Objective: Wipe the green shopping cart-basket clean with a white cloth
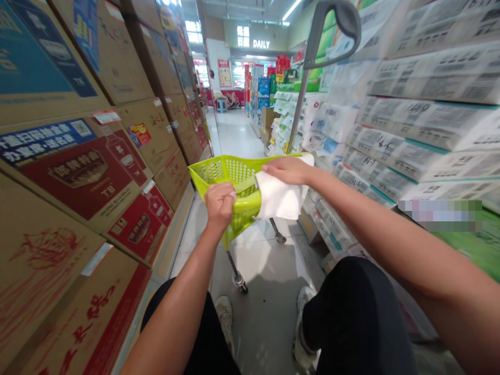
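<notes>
In a shop aisle, a person in dark trousers [353, 312] is working with both bare hands at a lime-green basket [247, 204], which is standing on small castors [240, 283] on the pale floor [253, 317] just ahead of the person's shoes [224, 315]. The left hand [220, 204] is clenching the near edge of the basket, its fingers curling around the rim at the left. The right hand [288, 171] is lying palm down over a white cloth [282, 198], which is draping across the basket's right part and hanging down its near side; whether the fingers are pinching the cloth or only pressing on it, one cannot tell. A grey pole [299, 104] is rising beyond the right hand, ending in a looped handle [350, 28]. Stacked cardboard cartons [128, 114] are lining the aisle on the left, while plastic-wrapped packs [414, 117], some bearing handwritten figures, are filling the right. Farther back, a blue stool [221, 105] is standing on the floor, and a sign [261, 44] reading "DAILY" is hanging over the far end.
</notes>
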Available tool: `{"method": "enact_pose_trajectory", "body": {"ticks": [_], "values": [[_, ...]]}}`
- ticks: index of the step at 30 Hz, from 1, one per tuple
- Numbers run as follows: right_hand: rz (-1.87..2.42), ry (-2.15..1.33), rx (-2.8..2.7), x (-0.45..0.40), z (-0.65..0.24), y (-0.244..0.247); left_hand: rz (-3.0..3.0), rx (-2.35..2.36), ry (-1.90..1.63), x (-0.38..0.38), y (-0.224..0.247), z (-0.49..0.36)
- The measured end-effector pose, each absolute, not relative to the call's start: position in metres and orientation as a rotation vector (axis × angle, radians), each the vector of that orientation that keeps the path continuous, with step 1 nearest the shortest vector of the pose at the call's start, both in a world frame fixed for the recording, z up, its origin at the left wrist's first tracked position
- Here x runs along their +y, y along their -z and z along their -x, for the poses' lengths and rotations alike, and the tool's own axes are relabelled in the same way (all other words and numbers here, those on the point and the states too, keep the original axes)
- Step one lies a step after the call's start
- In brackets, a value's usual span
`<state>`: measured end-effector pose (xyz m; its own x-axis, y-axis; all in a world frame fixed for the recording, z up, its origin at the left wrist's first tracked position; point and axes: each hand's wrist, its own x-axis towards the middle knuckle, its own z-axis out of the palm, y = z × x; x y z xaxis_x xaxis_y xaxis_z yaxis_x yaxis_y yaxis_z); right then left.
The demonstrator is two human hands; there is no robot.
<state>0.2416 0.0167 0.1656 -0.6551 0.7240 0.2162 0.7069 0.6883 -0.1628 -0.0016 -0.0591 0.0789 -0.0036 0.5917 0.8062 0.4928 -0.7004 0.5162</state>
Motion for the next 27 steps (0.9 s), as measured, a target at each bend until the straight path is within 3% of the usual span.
{"method": "enact_pose_trajectory", "body": {"ticks": [4,10,15,20,24,27], "values": [[1.553,-0.030,-2.447,0.057,-0.296,-0.158,-2.159,1.137,-1.755,-0.060,-0.079,0.020],[1.171,0.338,-2.299,0.030,-0.301,-0.118,-2.011,1.124,-1.802,-0.051,-0.081,0.059],[1.084,0.338,-2.094,-0.014,-0.261,-0.098,-1.667,1.158,-2.037,-0.033,-0.077,0.113],[1.022,-0.046,-1.982,-0.053,-0.238,-0.107,-1.402,1.319,-2.322,-0.025,-0.072,0.159],[1.013,-0.587,-1.509,-0.061,-0.244,-0.111,-1.418,1.631,-2.663,-0.059,-0.088,0.128],[0.997,-0.987,-1.343,-0.057,-0.262,-0.106,-2.008,1.542,-2.359,-0.100,-0.111,0.064]]}}
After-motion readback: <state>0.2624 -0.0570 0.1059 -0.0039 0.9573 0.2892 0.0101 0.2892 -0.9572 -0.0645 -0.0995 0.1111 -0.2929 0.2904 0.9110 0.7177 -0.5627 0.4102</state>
